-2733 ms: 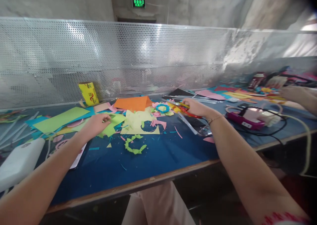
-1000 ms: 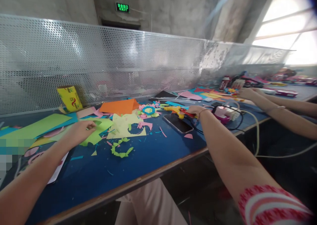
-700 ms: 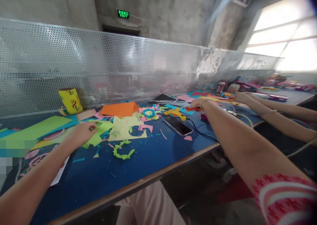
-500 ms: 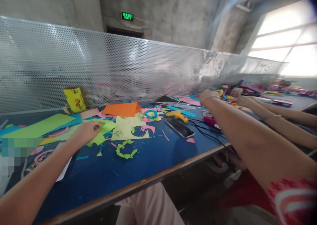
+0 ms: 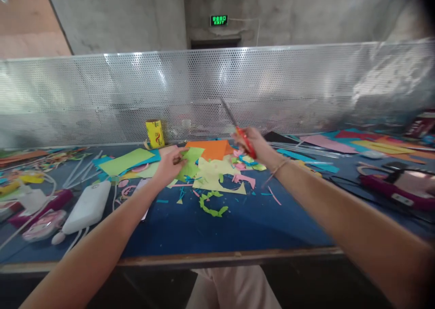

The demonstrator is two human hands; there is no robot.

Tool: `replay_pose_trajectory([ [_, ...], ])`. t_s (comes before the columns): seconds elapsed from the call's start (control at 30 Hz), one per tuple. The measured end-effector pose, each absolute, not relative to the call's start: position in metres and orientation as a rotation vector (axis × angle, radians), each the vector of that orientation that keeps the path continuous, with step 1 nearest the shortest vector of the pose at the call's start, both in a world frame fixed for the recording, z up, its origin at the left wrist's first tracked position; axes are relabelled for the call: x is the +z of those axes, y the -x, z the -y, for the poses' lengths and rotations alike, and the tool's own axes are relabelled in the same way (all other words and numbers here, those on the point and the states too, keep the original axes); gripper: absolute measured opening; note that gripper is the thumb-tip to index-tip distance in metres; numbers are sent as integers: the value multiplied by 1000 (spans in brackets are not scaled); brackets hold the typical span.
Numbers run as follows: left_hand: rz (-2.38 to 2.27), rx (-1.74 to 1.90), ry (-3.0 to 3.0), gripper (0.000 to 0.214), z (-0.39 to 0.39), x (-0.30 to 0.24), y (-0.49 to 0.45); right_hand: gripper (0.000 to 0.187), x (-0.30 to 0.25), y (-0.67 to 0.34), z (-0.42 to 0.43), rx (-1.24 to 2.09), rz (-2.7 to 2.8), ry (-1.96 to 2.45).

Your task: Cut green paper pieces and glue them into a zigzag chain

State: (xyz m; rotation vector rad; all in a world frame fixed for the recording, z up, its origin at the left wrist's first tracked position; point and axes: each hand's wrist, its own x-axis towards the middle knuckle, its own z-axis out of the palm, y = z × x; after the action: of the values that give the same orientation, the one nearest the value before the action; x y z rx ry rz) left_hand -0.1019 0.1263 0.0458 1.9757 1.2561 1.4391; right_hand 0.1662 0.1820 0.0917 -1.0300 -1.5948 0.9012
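Blue desk (image 5: pixel 258 229) is lying paper-strewn. I'm holding red scissors (image 5: pixel 241 132) above it, right hand (image 5: pixel 258 144) gripping, blades pointing up-left; left hand (image 5: pixel 170 163) is curling beside green paper (image 5: pixel 192 162), can't tell if pinching.

Exit sign (image 5: pixel 219 20) above perforated screen (image 5: pixel 292 91)

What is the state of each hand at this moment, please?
Left hand: fingers partly curled, at the green paper; whether it grips cannot be told.
Right hand: closed, holding the scissors.
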Motion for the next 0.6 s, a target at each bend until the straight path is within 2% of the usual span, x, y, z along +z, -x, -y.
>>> replay_pose_trajectory([
  [0.1, -1149, 1412, -1950, 44, -118, 48, 94, 42, 65, -124, -162, 1282, 1517, 841],
  [0.17, -1119, 1312, -1965, 43, -113, 47, 91, 42, 55, -112, -154, 1396, 1415, 804],
  [0.37, -1085, 1045, -2073, 38, -107, 39, 83, 49, 47, -114, -149, 1245, 1213, 749],
  [0.53, -1133, 1055, -1859, 28, -102, 43, 77, 48, 43, -122, -150, 1190, 1288, 682],
  [0.6, -1125, 1083, -1727, 30, -101, 45, 74, 46, 45, -124, -148, 1176, 1330, 632],
])
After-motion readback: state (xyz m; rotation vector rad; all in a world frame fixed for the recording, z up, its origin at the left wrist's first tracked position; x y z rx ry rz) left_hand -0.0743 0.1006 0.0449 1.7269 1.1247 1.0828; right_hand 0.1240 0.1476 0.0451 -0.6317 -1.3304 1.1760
